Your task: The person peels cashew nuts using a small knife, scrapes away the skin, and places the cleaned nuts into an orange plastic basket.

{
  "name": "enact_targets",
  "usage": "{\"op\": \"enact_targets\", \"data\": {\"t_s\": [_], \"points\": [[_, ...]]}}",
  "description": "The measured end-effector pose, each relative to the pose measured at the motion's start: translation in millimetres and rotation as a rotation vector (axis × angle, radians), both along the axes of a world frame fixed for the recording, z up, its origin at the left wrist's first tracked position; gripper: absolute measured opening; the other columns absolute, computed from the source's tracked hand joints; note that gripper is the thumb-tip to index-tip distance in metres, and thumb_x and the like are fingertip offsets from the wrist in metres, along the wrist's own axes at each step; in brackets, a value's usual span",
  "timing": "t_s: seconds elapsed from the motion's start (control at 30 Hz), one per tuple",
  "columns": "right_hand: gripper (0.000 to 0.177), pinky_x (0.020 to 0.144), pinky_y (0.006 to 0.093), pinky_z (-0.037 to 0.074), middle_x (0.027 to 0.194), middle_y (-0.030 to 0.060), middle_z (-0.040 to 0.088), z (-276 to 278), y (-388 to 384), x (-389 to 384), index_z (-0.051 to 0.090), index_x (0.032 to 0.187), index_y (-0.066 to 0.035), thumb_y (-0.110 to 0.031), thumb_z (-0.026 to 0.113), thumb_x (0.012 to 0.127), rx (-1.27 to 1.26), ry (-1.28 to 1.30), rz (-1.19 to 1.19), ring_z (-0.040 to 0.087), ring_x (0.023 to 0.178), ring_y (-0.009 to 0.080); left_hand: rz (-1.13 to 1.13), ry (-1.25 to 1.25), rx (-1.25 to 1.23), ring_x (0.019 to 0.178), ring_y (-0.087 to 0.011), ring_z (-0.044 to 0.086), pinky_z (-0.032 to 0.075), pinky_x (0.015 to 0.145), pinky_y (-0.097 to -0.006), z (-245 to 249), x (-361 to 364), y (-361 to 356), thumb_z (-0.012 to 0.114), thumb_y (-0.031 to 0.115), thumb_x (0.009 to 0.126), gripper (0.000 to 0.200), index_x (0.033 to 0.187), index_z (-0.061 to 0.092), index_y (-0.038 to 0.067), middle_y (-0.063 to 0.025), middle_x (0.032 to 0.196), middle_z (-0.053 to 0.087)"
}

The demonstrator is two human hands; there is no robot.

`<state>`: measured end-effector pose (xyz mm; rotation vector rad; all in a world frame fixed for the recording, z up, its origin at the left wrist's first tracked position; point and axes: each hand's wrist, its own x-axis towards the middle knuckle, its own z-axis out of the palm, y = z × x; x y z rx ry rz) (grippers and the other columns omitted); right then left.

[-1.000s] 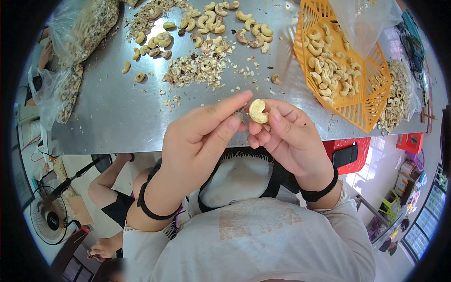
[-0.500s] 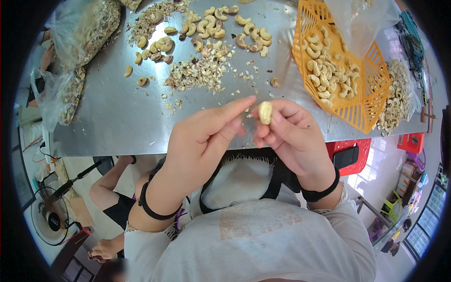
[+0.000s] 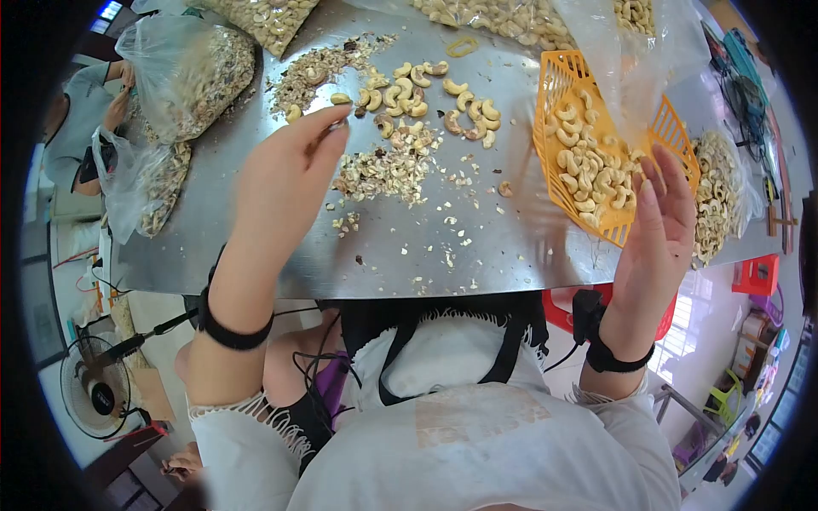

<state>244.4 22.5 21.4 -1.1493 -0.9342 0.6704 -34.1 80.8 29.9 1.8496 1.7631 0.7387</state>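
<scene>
My left hand [image 3: 285, 183] is over the left part of the metal table, thumb and forefinger tips drawn together; what is between them, if anything, is too small to make out. Just beyond those fingertips lies a cashew [image 3: 341, 99], and the hand covers part of the table there. My right hand [image 3: 660, 217] is at the front right edge of the orange plastic basket [image 3: 555, 175], fingers apart and holding nothing. Pale cashews [image 3: 596, 175] lie in the basket. Between the hands is a heap of broken cashew bits [image 3: 388, 170], with a group of whole cashews [image 3: 400, 94] behind it.
Clear bags of nut pieces [image 3: 209, 85] stand at the left, and a bag of cashews [image 3: 503, 21] lies at the back. More cashews [image 3: 716, 192] are heaped right of the basket. Another person [image 3: 81, 119] is at the far left. A fan [image 3: 100, 392] stands lower left.
My right hand has moved right to the basket and no longer holds the cashew. My left hand has moved left and away from me, over the table. The view has shifted slightly.
</scene>
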Motion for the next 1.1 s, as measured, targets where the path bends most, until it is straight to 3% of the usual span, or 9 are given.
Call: {"op": "enact_targets", "data": {"t_s": [0.07,0.2,0.37,0.7,0.8,0.87,0.9,0.97,1.1], "points": [[0.032,0.084,0.024,0.036,0.106,0.0084,0.05,-3,-5,-6,0.047,0.108,0.002,-0.001,0.053,0.077,-0.037,0.041,0.035,0.047,0.096,0.0136,-0.138,0.167,0.048,0.066,-0.023,0.057,0.044,0.06,-0.0293,-3,10,11,0.053,0.02,0.077,0.026,0.098,0.057,0.005,-0.0114,0.075,0.059],[0.024,0.074,0.0201,0.036,0.09,0.0023,0.05,-4,-15,-26,0.051,0.1,0.001,0.0,0.054,0.076,-0.093,0.038,0.231,0.046,0.082,0.0084,-0.232,0.306,0.105,0.071,-0.0222,0.055,0.042,0.063,-0.0299,-35,21,34,0.056,0.023,0.077,0.028,0.1,0.056,0.006,-0.0113,0.074,0.056],[0.02,0.072,0.0198,0.037,0.09,0.0021,0.051,-7,-23,-38,0.053,0.095,0.001,-0.002,0.057,0.076,-0.176,0.133,0.368,0.047,0.079,0.0076,-0.191,0.391,0.116,0.08,-0.0251,0.054,0.042,0.069,-0.0337,-40,33,47,0.054,0.025,0.076,0.028,0.097,0.054,0.007,-0.0108,0.088,0.054],[0.016,0.073,0.0213,0.039,0.09,0.0044,0.052,-13,-26,-46,0.053,0.092,0.0,0.0,0.056,0.077,-0.261,0.142,0.562,0.048,0.08,0.009,-0.238,0.397,0.039,0.08,-0.0264,0.052,0.041,0.07,-0.0334,-46,29,51,0.056,0.021,0.074,0.025,0.093,0.054,0.005,-0.0117,0.085,0.052],[0.016,0.073,0.0217,0.039,0.089,0.0038,0.052,-13,-25,-49,0.053,0.093,0.0,-0.001,0.056,0.077,-0.295,0.134,0.592,0.049,0.08,0.0089,-0.289,0.167,0.117,0.063,-0.0182,0.052,0.041,0.057,-0.0271,-34,28,44,0.056,0.018,0.076,0.02,0.09,0.054,0.004,-0.0073,0.069,0.052],[0.017,0.073,0.022,0.039,0.088,0.0034,0.052,-16,-25,-54,0.053,0.093,0.0,-0.001,0.055,0.077,-0.318,0.137,0.606,0.049,0.08,0.0088,-0.125,-0.362,-0.366,0.052,-0.0085,0.045,0.034,0.047,-0.0213,-10,33,27,0.056,0.021,0.076,0.02,0.087,0.056,0.004,0.0004,0.06,0.048],[0.019,0.073,0.0223,0.04,0.086,0.0031,0.053,-20,-25,-57,0.053,0.096,0.0,-0.001,0.055,0.077,-0.302,0.162,0.628,0.049,0.079,0.0087,-0.127,-0.363,-0.372,0.052,-0.0085,0.045,0.034,0.047,-0.0213,-3,35,17,0.056,0.021,0.076,0.02,0.087,0.056,0.004,0.0004,0.06,0.048],[0.021,0.072,0.0226,0.04,0.085,0.0027,0.053,-22,-24,-63,0.052,0.098,0.0,-0.002,0.056,0.077,-0.299,0.191,0.647,0.049,0.078,0.0086,-0.139,-0.785,-0.563,0.041,-0.0017,0.034,0.025,0.037,-0.0156,3,37,-3,0.055,0.018,0.078,0.017,0.087,0.055,0.004,0.0041,0.053,0.044],[0.025,0.073,0.023,0.04,0.082,0.0021,0.053,-26,-24,-70,0.049,0.102,-0.001,-0.002,0.055,0.078,-0.345,0.294,0.681,0.05,0.078,0.0083,-0.216,-0.905,-0.693,0.042,-0.0026,0.036,0.027,0.038,-0.0162,-6,39,-30,0.056,0.017,0.077,0.017,0.087,0.055,0.003,0.0034,0.053,0.045]]}}
